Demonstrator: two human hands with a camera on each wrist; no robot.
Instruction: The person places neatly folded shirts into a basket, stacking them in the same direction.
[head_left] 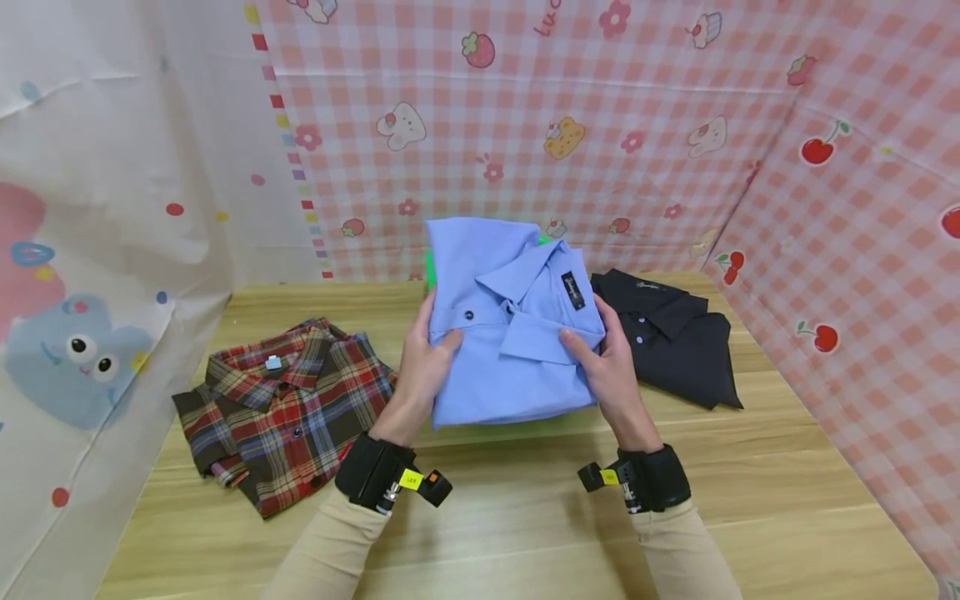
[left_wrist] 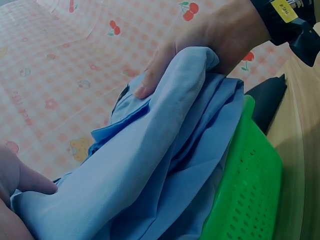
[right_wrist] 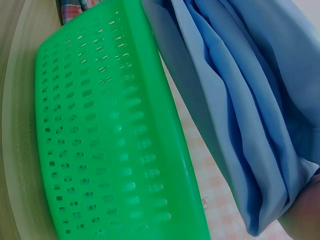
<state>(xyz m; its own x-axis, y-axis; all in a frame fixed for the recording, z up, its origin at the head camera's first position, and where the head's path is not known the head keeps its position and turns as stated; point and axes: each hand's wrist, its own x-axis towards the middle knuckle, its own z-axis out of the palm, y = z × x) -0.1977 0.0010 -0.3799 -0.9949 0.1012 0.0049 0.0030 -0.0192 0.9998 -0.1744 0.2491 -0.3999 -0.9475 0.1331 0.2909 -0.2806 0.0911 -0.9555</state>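
A folded light-blue shirt [head_left: 480,375], its collar and dark label facing up, is held between both hands over a green perforated basket [right_wrist: 100,125]. My left hand [head_left: 423,362] grips the shirt's left side, thumb on top near a dark button. On the right side my right hand [head_left: 609,367] pinches it, thumb over the collar edge. Folded layers show at the shirt's near edge in the right wrist view, just above the basket rim. From the head view the shirt hides most of the basket.
A folded plaid shirt [head_left: 300,417] lies on the wooden table [head_left: 517,517] to the left. To the right lies a folded black shirt [head_left: 675,342]. A pink checked cloth [head_left: 465,108] hangs behind the table, and a white printed one [head_left: 97,208] hangs at the left.
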